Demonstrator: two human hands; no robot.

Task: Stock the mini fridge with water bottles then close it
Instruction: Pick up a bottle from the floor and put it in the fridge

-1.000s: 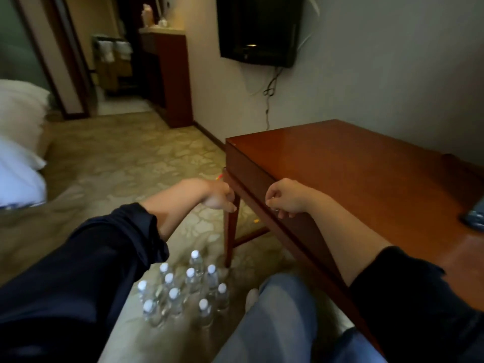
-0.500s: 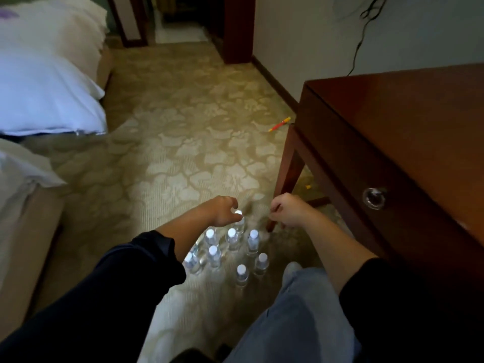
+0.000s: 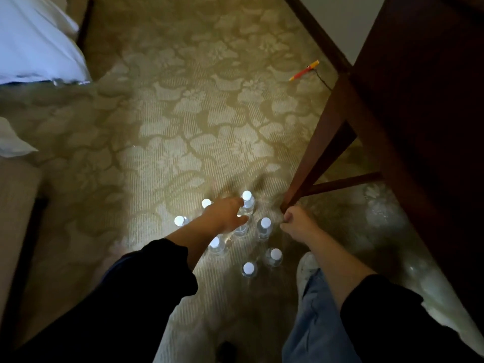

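Water bottles clustered on carpet; left hand grip open at farthest bottle, right hand fisted beside table leg

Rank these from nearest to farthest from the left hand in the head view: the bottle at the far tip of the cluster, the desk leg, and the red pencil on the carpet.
1. Far-tip bottle, at the left hand's fingertips.
2. Desk leg, to the right, near the right hand.
3. Red pencil, far up the carpet by the wall.

Left hand extended, apparently open
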